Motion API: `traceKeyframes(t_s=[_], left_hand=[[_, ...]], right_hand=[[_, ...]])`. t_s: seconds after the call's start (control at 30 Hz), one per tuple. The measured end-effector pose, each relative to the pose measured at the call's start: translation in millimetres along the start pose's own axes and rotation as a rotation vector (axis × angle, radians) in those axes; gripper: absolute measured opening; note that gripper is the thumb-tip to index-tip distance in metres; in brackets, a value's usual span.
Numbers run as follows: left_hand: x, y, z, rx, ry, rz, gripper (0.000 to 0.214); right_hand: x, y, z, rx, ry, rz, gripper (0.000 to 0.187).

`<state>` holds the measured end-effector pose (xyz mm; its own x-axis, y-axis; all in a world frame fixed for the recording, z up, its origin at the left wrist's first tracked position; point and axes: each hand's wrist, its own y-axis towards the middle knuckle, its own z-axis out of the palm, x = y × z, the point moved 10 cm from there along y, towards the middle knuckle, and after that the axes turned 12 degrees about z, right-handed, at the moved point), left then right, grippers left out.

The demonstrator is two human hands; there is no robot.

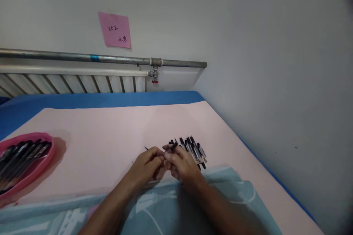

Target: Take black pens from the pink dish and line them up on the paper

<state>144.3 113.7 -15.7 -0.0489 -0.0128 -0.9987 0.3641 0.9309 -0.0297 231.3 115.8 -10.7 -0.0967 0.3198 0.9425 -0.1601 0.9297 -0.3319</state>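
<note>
Behind the work and off to the right, a pale wall takes up most of what I can see, darkening at the far upper corner. Against it stands a pink-topped surface with a blue edge, its near part covered by a teal patterned cloth that runs out of sight below. A ribbed radiator at the back is cut off on the left, as is the metal pipe above it. The pink basket is cut off on the left too; dark pens lie in it, any lettering on them too small to read. On the wall, a pink note reads "252" by hand, with two characters below; the first looks like 小, the second I can't make out.

The left hand has its fingers curled in against the other's; what it grips, if anything, is hidden. The right hand pinches a black-ended pen piece, its lower part lost behind the fingers. Just beyond that hand, black-and-clear pens lie bunched on the surface, some partly covered. A thin dark tip shows past the left knuckles.
</note>
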Motion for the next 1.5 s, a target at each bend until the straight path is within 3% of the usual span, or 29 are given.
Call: traceKeyframes(t_s=[0.1, 0.2, 0.3, 0.47, 0.6, 0.77, 0.87, 1.0, 1.1, 1.3, 1.5], left_hand=[[-3.9, 1.5, -1.2, 0.035, 0.204, 0.057, 0.017], [-1.7, 4.1, -18.5, -0.076, 0.653, 0.047, 0.028], [8.5, 6.8, -21.0, -0.106, 0.948, -0.045, 0.034], [12.5, 11.0, -24.2, -0.099, 1.039, -0.075, 0.024], [12.2, 7.8, -54.7, -0.120, 1.073, -0.134, 0.021], [18.8, 3.3, -83.0, -0.127, 1.111, -0.212, 0.016], [18.3, 0.4, -89.0, -0.234, 0.840, -0.184, 0.014], [11.1, 1.3, -71.1, -0.315, -0.033, -0.055, 0.012], [0.8, 0.5, -62.4, -0.378, -0.426, -0.005, 0.021], [-7.6, -2.4, -58.3, -0.460, -0.667, 0.067, 0.028], [-16.2, -3.4, -55.1, -0.470, -0.713, 0.160, 0.022]], right_hand=[[-6.5, 0.9, -11.9, -0.065, 0.284, 0.081, 0.029], [-5.6, -1.6, -31.0, -0.201, 0.378, 0.046, 0.035], [-1.9, -3.7, -40.3, -0.239, 0.402, 0.021, 0.034], [13.6, -9.3, -43.5, -0.217, 0.334, -0.085, 0.031], [18.0, -12.8, -42.6, -0.210, 0.241, -0.123, 0.028], [19.8, -14.7, -25.1, -0.156, -0.018, -0.151, 0.026], [19.5, -16.6, -11.6, -0.108, -0.083, -0.166, 0.025], [16.8, -19.4, 13.9, 0.004, -0.244, -0.183, 0.027], [19.2, -23.3, 28.3, 0.040, -0.358, -0.260, 0.028], [20.3, -24.2, 40.7, 0.063, -0.478, -0.318, 0.027], [22.1, -25.1, 46.5, 0.071, -0.565, -0.330, 0.027]])
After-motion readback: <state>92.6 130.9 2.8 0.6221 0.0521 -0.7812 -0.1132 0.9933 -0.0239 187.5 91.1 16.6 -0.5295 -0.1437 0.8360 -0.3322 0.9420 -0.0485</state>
